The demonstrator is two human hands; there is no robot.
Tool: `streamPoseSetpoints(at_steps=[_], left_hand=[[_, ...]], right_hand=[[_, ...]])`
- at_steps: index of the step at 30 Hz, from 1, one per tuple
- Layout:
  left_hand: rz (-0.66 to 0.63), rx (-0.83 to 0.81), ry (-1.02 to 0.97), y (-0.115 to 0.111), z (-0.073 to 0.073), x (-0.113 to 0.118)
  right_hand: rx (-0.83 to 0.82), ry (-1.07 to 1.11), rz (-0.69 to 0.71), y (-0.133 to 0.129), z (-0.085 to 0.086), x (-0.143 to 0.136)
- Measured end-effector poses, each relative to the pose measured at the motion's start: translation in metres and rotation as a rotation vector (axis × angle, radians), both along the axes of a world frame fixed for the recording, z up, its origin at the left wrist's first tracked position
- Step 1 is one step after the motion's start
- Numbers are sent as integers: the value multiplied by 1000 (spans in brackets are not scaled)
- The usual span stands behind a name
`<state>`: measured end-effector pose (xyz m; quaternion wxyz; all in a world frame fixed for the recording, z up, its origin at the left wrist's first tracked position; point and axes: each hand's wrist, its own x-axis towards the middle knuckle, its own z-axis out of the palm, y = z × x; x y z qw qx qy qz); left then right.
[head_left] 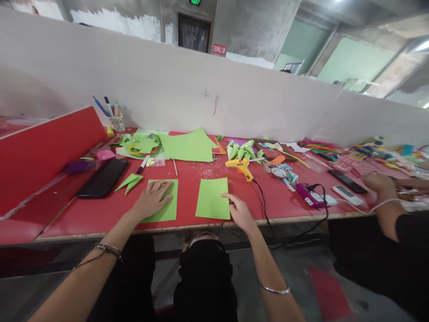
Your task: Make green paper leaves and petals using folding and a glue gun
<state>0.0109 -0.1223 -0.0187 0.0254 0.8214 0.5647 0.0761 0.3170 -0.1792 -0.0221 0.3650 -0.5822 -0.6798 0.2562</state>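
1. Pale partition behind the work, patchy grey walls beyond it, and a red worktop running along the front of it all.
2. On that worktop two green sheets lie side by side, a strip of red showing between them. I judge both to have their longer way running front to back, away from the seated person.
3. Flat on the left green sheet rests the left hand, palm down with the fingers loosely spread, gripping nothing I can see.
4. Across the gap is the right green sheet. It lies just leftward of the right hand, which is the nearer of the two; the index finger reaches over its right edge. The thumb is out of sight from where I stand, so I can't tell whether that edge is pinched or merely touched.
5. Beyond the right sheet, off to its right, a yellow glue gun lies with its nozzle pointing left. Green paper cones are heaped behind it, and a large green sheet lies farther back.
6. Over at the right, a co-worker's hand is above the same worktop.
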Motion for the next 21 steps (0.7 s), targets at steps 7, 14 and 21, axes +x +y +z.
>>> streamPoseSetpoints(at_steps=[7,14,21], left_hand=[[-58,1,-1,10,-4,-27],[-184,-39,-36,10,11,-4],[-559,-238,-64,22,32,47]], right_hand=[[44,-13,131,3,6,1],[-2,-16,217,10,11,2],[-72,-81,310,19,15,8]])
